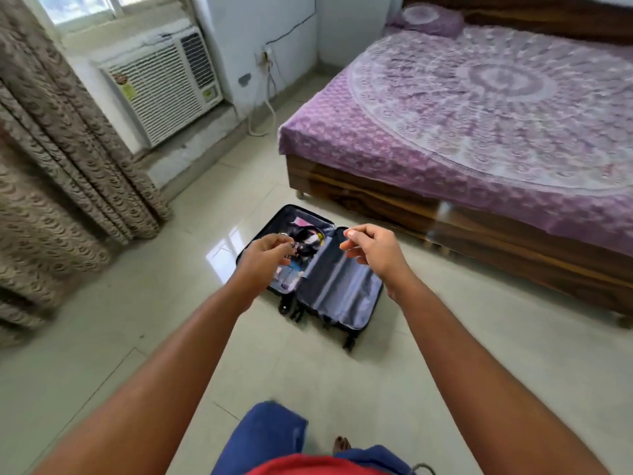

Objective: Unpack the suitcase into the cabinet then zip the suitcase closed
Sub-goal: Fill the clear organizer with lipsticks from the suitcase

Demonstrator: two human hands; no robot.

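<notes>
Two bare arms reach forward over a pale tiled floor [445,354], which carries everything in the room. Largest on it is the bed [479,125], filling the far right corner under a purple patterned spread, with a matching pillow [428,18] at its far end. Along the left edge hang heavy patterned curtains [61,159], and beside them a white window air conditioner [164,84] sits on a low ledge below the window.

Near the middle of the floor, just off the bed's near left corner, lies the suitcase [308,269], opened flat with its wheels toward the person. Its right half shows only grey lining; its left half holds a jumble of small things [301,241], too blurred to name.

Both hands hover above the suitcase. The left hand [265,257] is over the packed half with its fingers loosely curled; whether they hold anything cannot be told. The right hand [370,248] is over the lined half, its fingertips drawn narrowly together as if pinching, but nothing can be made out between them.
</notes>
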